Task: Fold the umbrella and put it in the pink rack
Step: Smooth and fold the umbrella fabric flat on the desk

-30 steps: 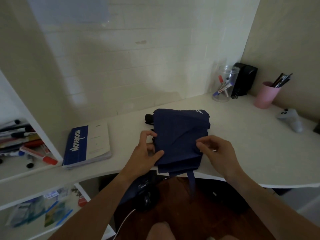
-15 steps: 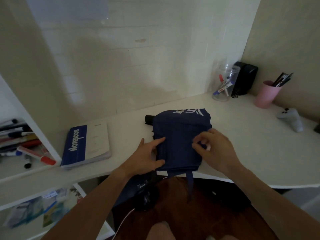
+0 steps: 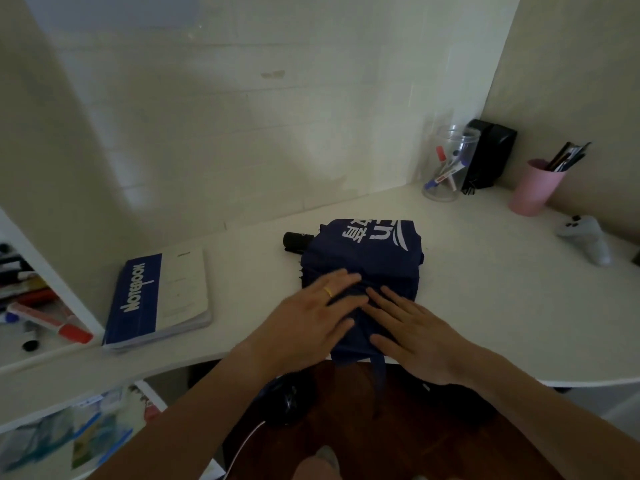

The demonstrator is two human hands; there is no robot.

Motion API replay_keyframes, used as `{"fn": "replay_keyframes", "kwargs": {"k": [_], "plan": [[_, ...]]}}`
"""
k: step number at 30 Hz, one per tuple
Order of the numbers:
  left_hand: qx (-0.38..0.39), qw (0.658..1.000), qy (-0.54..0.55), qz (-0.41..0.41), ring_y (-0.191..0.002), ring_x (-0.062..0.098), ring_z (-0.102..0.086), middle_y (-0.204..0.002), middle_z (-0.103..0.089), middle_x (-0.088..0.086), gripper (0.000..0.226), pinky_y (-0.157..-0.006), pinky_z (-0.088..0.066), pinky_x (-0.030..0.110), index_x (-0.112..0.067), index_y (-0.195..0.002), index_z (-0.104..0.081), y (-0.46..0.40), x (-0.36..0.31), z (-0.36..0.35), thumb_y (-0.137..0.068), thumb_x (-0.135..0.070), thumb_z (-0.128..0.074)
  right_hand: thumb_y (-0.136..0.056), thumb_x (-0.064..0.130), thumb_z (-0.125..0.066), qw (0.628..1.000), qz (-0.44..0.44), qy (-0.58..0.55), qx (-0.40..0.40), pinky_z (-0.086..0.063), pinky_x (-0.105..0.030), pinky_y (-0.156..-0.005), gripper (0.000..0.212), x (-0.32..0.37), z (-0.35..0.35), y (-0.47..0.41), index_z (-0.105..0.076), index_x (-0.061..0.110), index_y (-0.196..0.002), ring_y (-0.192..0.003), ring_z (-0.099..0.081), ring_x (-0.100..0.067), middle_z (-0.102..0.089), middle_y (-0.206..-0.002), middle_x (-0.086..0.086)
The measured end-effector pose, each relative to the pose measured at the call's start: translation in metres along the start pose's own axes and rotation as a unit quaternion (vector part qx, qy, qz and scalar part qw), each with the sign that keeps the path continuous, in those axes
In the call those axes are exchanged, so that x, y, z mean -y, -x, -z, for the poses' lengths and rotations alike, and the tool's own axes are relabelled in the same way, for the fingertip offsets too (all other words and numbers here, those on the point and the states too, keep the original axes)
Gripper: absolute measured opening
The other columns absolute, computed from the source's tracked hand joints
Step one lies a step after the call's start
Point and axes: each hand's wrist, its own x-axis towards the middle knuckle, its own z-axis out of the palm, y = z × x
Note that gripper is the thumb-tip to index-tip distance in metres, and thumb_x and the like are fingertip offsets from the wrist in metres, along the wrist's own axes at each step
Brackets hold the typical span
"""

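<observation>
A navy blue folding umbrella (image 3: 375, 258) with white lettering lies collapsed on the white desk (image 3: 485, 299), its black handle end (image 3: 297, 241) poking out at the far left. A strap hangs from it over the desk's front edge. My left hand (image 3: 311, 320), with a gold ring, lies flat on the near left part of the cloth. My right hand (image 3: 412, 334) presses flat on the near right part, fingers spread. A pink cup (image 3: 531, 188) holding pens stands at the far right by the wall.
A blue and white notebook (image 3: 159, 299) lies left on the desk. A clear jar of markers (image 3: 448, 164) and a black box (image 3: 490, 154) stand at the back right. A white game controller (image 3: 585, 237) lies far right. Shelves with markers are at left.
Both hands went from pinching the cloth's edges to lying flat on top of it. The fabric has been turned over further, so the white lettering now shows.
</observation>
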Motion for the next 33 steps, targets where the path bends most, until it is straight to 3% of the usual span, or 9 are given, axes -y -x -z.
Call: {"fn": "replay_keyframes", "kwargs": {"k": [2, 4, 6, 9, 11, 14, 18, 27, 33], "plan": [[0.073, 0.997, -0.003, 0.015, -0.148, 0.017, -0.029, -0.162, -0.031, 0.000, 0.053, -0.119, -0.034, 0.038, -0.022, -0.153, -0.037, 0.007, 0.006, -0.014, -0.106, -0.044, -0.028, -0.096, 0.053, -0.049, 0.996, -0.020, -0.081, -0.038, -0.023, -0.030, -0.121, 0.058, -0.004, 0.022, -0.003, -0.038, 0.035, -0.149, -0.148, -0.024, -0.007, -0.027, -0.158, 0.016], [0.089, 0.995, -0.006, 0.038, -0.149, 0.016, -0.028, -0.163, -0.030, -0.002, 0.056, -0.118, -0.034, 0.038, -0.025, -0.156, -0.032, 0.013, 0.010, -0.022, -0.105, -0.048, -0.022, -0.086, 0.040, -0.069, 0.954, -0.072, -0.180, -0.227, -0.050, -0.037, -0.100, 0.036, -0.015, 0.053, -0.017, -0.066, 0.028, -0.121, -0.112, -0.063, -0.013, -0.067, -0.124, 0.008], [0.099, 0.994, -0.012, 0.037, -0.150, 0.016, -0.026, -0.164, -0.027, -0.003, 0.057, -0.120, -0.031, 0.037, -0.026, -0.157, -0.028, 0.013, 0.010, -0.022, -0.105, -0.049, -0.019, -0.081, 0.047, -0.071, 0.886, -0.181, -0.190, -0.382, -0.053, -0.043, -0.092, 0.045, -0.035, 0.083, -0.041, -0.065, 0.023, -0.118, -0.102, -0.064, -0.021, -0.068, -0.112, 0.001], [0.105, 0.994, -0.011, 0.036, -0.151, 0.015, -0.023, -0.165, -0.024, -0.004, 0.058, -0.121, -0.027, 0.036, -0.026, -0.158, -0.025, 0.013, 0.007, -0.020, -0.105, -0.050, -0.019, -0.071, 0.062, -0.075, 0.877, -0.293, -0.279, -0.258, -0.046, -0.051, -0.105, 0.089, -0.061, 0.107, -0.080, -0.049, 0.011, -0.139, -0.124, -0.054, -0.032, -0.055, -0.138, -0.013], [0.107, 0.993, -0.003, 0.043, -0.152, 0.014, -0.021, -0.166, -0.023, -0.005, 0.058, -0.122, -0.026, 0.036, -0.027, -0.158, -0.025, 0.012, 0.006, -0.019, -0.104, -0.050, -0.021, -0.074, 0.043, -0.083, 0.880, -0.287, -0.328, -0.190, -0.050, -0.046, -0.101, 0.070, -0.064, 0.109, -0.094, -0.062, 0.003, -0.127, -0.115, -0.061, -0.031, -0.065, -0.124, -0.016], [0.107, 0.993, 0.005, 0.043, -0.151, 0.015, -0.021, -0.166, -0.023, -0.005, 0.057, -0.122, -0.025, 0.035, -0.029, -0.157, -0.025, 0.012, 0.004, -0.018, -0.103, -0.049, -0.023, -0.076, 0.015, -0.083, 0.871, -0.215, -0.346, -0.274, -0.056, -0.034, -0.086, 0.023, -0.056, 0.115, -0.093, -0.076, 0.008, -0.097, -0.090, -0.069, -0.021, -0.073, -0.089, -0.004], [0.097, 0.994, 0.026, 0.053, -0.149, 0.018, -0.027, -0.163, -0.029, -0.003, 0.054, -0.118, -0.034, 0.041, -0.031, -0.154, -0.033, 0.012, 0.006, -0.023, -0.102, -0.046, -0.027, -0.081, 0.002, -0.076, 0.865, -0.067, -0.355, -0.349, -0.050, -0.014, -0.070, 0.010, -0.028, 0.118, -0.052, -0.072, 0.010, -0.083, -0.068, -0.066, 0.001, -0.071, -0.077, 0.004], [0.048, 0.991, 0.079, 0.098, -0.134, 0.022, -0.044, -0.154, -0.044, -0.001, 0.050, -0.112, -0.040, 0.035, -0.034, -0.153, -0.033, 0.018, -0.011, -0.020, -0.103, -0.041, -0.041, -0.077, 0.007, -0.082, 0.902, 0.032, -0.227, -0.366, -0.055, -0.031, -0.091, 0.020, 0.014, 0.025, 0.035, -0.072, 0.023, -0.086, -0.102, -0.067, -0.002, -0.072, -0.106, 0.014], [-0.092, 0.951, 0.189, 0.228, -0.099, 0.015, -0.057, -0.106, -0.064, -0.004, 0.032, -0.081, -0.048, 0.022, -0.021, -0.119, -0.058, 0.030, -0.023, -0.016, -0.092, -0.034, -0.067, -0.079, 0.015, -0.081, 0.935, 0.067, -0.128, -0.325, -0.056, -0.033, -0.089, 0.017, 0.009, -0.016, 0.044, -0.073, 0.025, -0.091, -0.110, -0.063, -0.004, -0.070, -0.114, 0.014]]}}
